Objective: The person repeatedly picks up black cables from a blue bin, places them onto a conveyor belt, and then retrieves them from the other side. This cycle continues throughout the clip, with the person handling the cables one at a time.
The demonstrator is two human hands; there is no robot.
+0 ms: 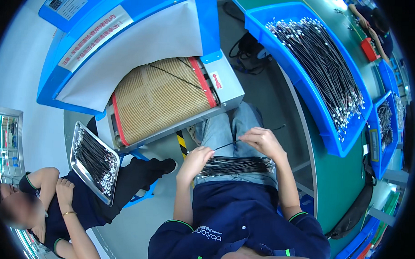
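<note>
Between my two hands a thin black cable is held up above my lap. My left hand pinches it near one end, its fingers closed. Farther along the same cable, my right hand grips it with thumb and fingers pressed together, and the free end sticks out to the right. Below, across my thighs, lies a bundle of black cables with light-coloured ends. Ahead of me is a conveyor with a tan mesh belt and red edges, on which a few black cables lie near the far right side.
A blue machine hood with a white curtain covers the conveyor's far part. To the right, a large blue bin full of black cables stands on a green table. At left a seated person has a metal tray of cables on their lap.
</note>
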